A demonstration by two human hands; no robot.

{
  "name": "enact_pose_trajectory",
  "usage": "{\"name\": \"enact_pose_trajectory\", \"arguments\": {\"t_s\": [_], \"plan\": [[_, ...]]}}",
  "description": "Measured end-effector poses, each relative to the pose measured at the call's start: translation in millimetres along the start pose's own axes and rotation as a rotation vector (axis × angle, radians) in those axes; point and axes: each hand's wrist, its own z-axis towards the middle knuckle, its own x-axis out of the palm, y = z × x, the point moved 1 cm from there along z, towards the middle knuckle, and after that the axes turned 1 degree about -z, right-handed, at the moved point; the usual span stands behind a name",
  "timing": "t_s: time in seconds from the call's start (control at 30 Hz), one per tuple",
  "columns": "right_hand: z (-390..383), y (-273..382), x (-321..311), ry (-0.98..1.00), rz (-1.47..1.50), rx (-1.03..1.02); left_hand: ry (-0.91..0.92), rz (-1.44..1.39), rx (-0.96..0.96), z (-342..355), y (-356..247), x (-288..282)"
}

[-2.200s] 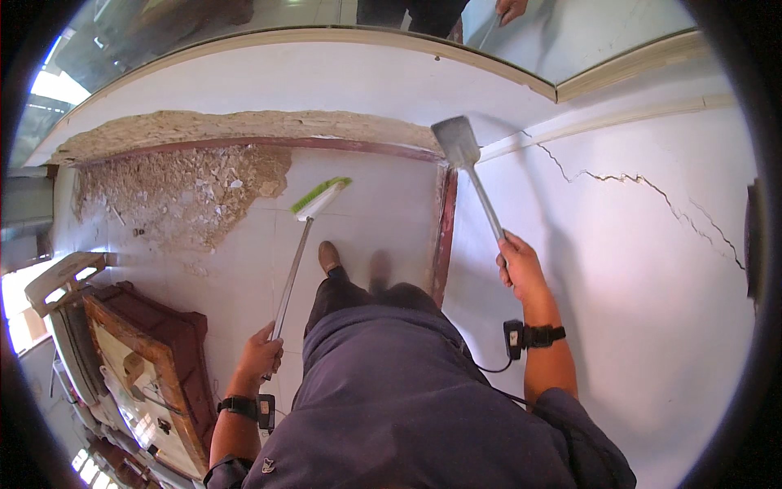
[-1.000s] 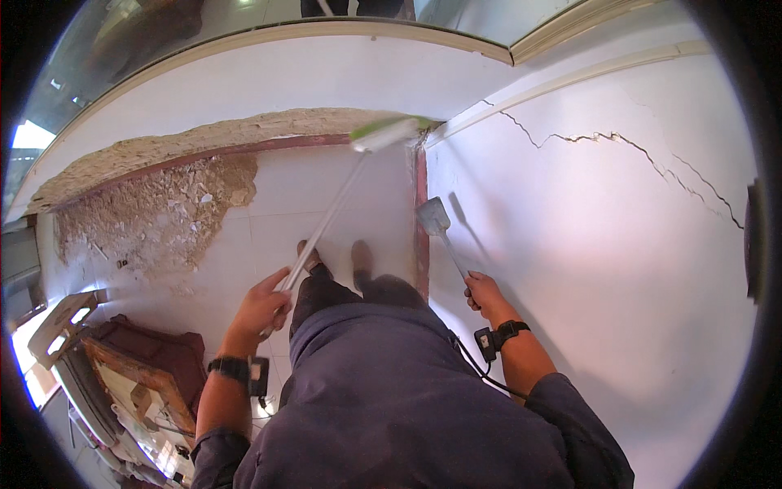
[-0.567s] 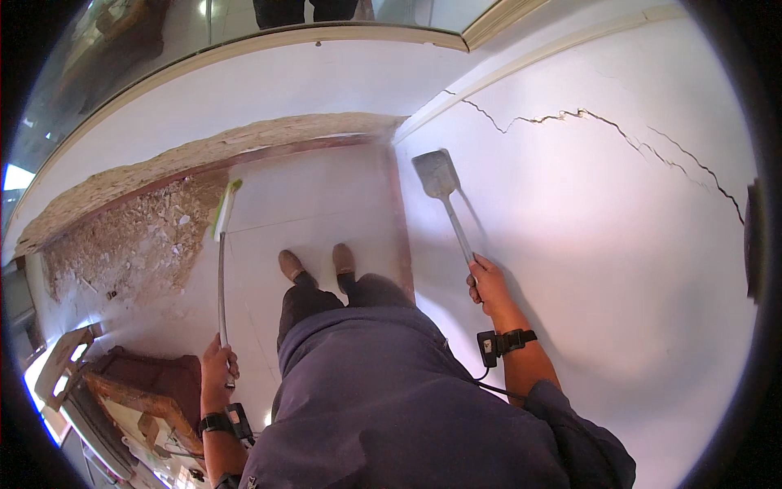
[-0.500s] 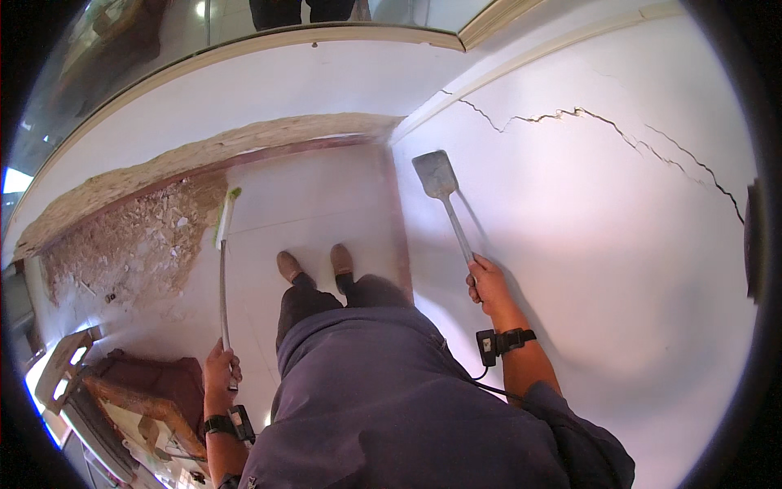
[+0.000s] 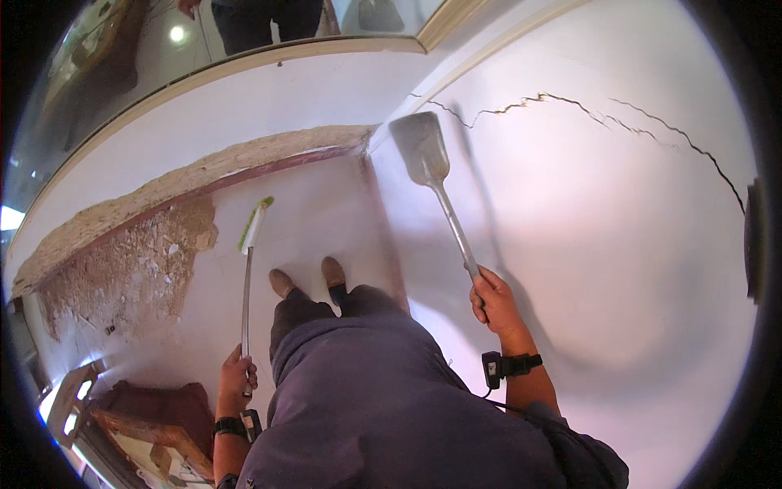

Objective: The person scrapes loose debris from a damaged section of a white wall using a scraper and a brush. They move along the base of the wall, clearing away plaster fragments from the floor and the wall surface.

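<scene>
Left hand (image 5: 237, 379) closed round a green-bristled broom (image 5: 257, 224); right hand (image 5: 494, 300) round a metal shovel (image 5: 426, 151).
Rubble (image 5: 151, 265) lies along the floor's (image 5: 314, 208) far edge.

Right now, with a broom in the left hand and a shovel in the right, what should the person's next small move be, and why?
Probably ease the broom leftward: its green-and-white head appears just right of the rubble, short of the edge. The left hand grips the broom, and the right hand holds the shovel well away.
</scene>
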Motion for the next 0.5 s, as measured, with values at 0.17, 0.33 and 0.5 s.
{"name": "enact_pose_trajectory", "arguments": {"t_s": [0.17, 0.33, 0.5], "plan": [[-8.6, 6.6, 6.9, 0.021, 0.257, -0.042, 0.033, 0.033, 0.031, 12.9, -9.7, -0.1], [-7.5, 0.9, 13.0, 0.040, 0.285, -0.036, 0.010, 0.030, 0.051, 14.5, -13.5, 1.5], [-1.8, -9.2, 12.1, 0.040, 0.245, -0.017, 0.028, -0.004, 0.078, 18.7, -10.8, -4.7]]}}
